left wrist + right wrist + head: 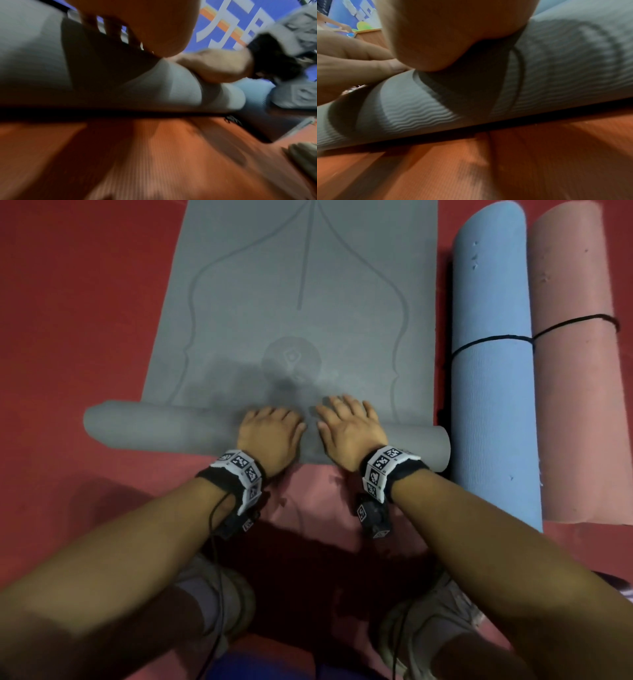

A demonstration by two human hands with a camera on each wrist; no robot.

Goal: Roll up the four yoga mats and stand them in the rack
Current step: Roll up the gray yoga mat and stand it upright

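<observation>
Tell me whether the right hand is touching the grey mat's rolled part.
Touching. The head view shows the right hand lying palm-down on the grey mat roll; the right wrist view shows its palm pressed onto it.

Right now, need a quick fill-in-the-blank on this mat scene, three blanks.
1. Both hands, left hand and right hand, press on the roll of the ____ mat.
2. Right of it lie the rolled blue mat and the rolled ____ mat.
3. A ____ cord wraps both.
Missing: grey; pink; black
</observation>
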